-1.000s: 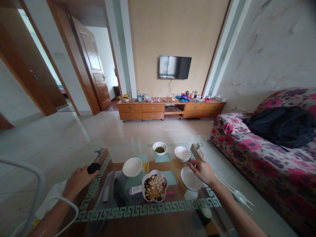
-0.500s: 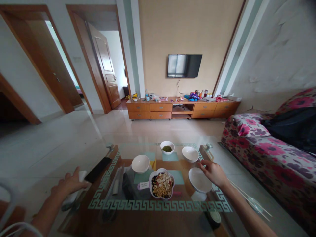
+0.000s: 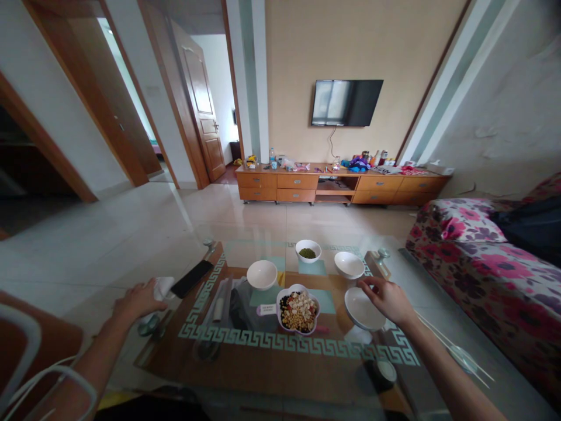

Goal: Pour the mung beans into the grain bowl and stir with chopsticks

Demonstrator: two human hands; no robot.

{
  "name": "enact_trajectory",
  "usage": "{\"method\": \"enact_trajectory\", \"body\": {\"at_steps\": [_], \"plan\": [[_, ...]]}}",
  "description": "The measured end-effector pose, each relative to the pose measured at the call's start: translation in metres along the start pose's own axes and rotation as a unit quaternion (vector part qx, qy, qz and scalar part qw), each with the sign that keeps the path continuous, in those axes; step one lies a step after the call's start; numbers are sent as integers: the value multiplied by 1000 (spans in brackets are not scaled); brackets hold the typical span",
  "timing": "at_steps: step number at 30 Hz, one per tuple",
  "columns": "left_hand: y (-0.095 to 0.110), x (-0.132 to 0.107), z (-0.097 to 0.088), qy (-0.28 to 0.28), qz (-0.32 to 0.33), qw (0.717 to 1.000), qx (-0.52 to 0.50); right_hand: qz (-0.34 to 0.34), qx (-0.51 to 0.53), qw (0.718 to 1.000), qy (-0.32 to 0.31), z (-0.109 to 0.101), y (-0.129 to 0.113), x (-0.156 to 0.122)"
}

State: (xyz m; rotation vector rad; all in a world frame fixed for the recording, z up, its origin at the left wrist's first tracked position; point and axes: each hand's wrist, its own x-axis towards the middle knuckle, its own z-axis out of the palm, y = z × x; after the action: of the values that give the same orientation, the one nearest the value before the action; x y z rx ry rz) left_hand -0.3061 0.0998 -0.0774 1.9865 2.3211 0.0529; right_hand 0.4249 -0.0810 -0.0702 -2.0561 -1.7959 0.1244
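Observation:
My left hand (image 3: 138,302) pinches a white tissue (image 3: 163,287) at the glass table's near left edge, close to a black phone (image 3: 191,278). My right hand (image 3: 385,299) hovers with its fingers apart just above the rim of a tilted white bowl (image 3: 363,309). A white flower-shaped bowl (image 3: 298,310) holds a mix of beans and pale nuts. Farther off stand a bowl of green mung beans (image 3: 308,250) and two plain white bowls (image 3: 262,275) (image 3: 349,265). A plastic bag (image 3: 239,310) lies on the table.
The glass table (image 3: 298,342) has a green key-pattern border. Long chopsticks (image 3: 453,345) lie by its right side, beside a floral sofa (image 3: 464,257). Beyond the tiled floor stands a low wooden sideboard (image 3: 342,190) with clutter, under a wall TV (image 3: 347,103).
The whole view has swung, so the table sits farther right and lower in the frame. My left hand has moved onto the tissue, near the phone. My right hand stays above the tilted bowl.

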Motion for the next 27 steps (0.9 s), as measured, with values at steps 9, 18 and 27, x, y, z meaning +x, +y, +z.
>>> {"method": "enact_trajectory", "body": {"at_steps": [9,18,27], "plan": [[105,4,5,-6,127,990,55,2,9,1000,-21,1,0,1],[108,19,7,-17,67,993,94,-1,15,1000,-13,1,0,1],[118,7,4,2,49,997,67,0,-7,1000,-19,3,4,1]]}}
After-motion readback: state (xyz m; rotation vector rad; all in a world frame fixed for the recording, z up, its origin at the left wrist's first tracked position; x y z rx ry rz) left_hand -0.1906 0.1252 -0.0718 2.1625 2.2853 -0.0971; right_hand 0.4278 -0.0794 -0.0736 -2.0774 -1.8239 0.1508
